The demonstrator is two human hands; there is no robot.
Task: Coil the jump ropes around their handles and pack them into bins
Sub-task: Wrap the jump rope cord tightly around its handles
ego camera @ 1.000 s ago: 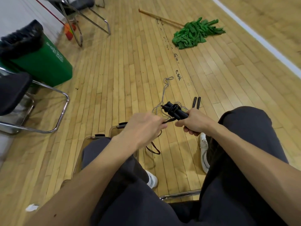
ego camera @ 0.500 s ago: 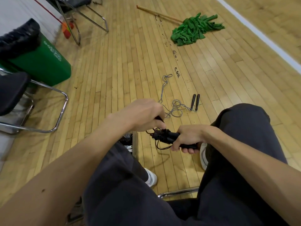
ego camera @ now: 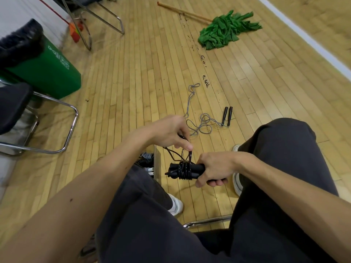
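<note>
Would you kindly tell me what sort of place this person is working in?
Most likely a school or sports gym: a strip-wood floor with a white court line painted across it, a grey jump rope lying loose on the boards, and a green mop lying further off.

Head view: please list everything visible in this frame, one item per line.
Black jump rope: one, black, partly coiled round its handles, between the hands.
Grey jump rope: one, grey cord, black grips, loose on the floor ahead.
Clear bin: one, transparent, by the left leg, mostly hidden.
Mop: one, green head, wooden pole, far floor.
Waste bin: one, green, black liner, left.
Chairs: two, chrome frames, left and far left.
Shoes: two, white, on the floor.
Left hand: pinches the black cord.
Right hand: grips the handles.
</note>
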